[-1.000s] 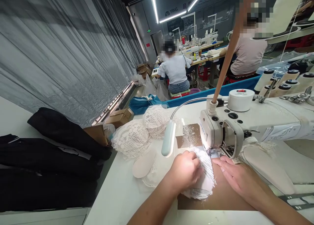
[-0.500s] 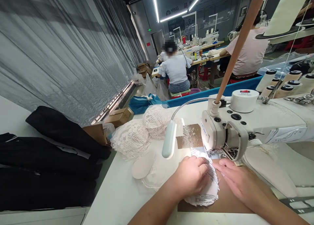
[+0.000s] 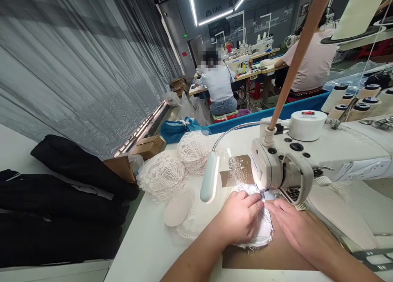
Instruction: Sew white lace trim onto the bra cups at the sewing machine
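Note:
A white lace piece (image 3: 264,228) lies on the brown plate (image 3: 276,253) of the sewing machine (image 3: 267,163), its upper edge under the needle area. My left hand (image 3: 241,216) rests on the piece with curled fingers gripping it; part of the lace is hidden beneath the palm. My right hand (image 3: 290,220) lies at the right of the piece, fingers extended together toward its edge near the presser foot. The needle is hidden by the machine head and fingertips.
Left of the hands are lace cups (image 3: 162,175), a beige oval pad (image 3: 179,208) and a lamp (image 3: 209,177). Thread cones (image 3: 334,97) stand at the back right. Two seated people (image 3: 219,85) are beyond a blue cloth edge (image 3: 245,119).
The lace piece has moved forward, away from me, under the machine head, and its near edge sits higher. My left hand has shifted slightly; the view has moved a little.

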The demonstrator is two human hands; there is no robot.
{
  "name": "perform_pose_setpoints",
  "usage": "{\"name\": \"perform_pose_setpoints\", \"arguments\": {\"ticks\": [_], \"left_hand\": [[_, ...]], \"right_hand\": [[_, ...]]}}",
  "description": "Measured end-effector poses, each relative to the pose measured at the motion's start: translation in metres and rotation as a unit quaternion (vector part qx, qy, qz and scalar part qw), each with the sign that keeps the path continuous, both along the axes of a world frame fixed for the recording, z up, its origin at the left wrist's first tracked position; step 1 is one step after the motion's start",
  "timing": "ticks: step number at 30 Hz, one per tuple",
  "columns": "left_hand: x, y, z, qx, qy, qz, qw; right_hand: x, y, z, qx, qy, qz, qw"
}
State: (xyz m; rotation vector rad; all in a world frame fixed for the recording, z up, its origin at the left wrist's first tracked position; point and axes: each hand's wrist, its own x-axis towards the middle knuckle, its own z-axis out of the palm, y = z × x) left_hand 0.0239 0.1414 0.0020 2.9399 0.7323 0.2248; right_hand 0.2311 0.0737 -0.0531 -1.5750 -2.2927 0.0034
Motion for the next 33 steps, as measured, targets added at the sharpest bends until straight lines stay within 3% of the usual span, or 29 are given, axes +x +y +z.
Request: {"name": "perform_pose_setpoints", "arguments": {"ticks": [17, 33], "left_hand": [[0.0005, 0.0049, -0.0091, -0.025, -0.072, -0.019, 0.997], [0.0022, 0.0081, -0.0082, -0.005, -0.087, 0.057, 0.995]], "right_hand": [[0.0024, -0.0008, -0.0021, 0.029, -0.001, 0.022, 0.999], [0.0026, 0.0029, -0.0013, 0.014, 0.018, 0.003, 1.0]]}}
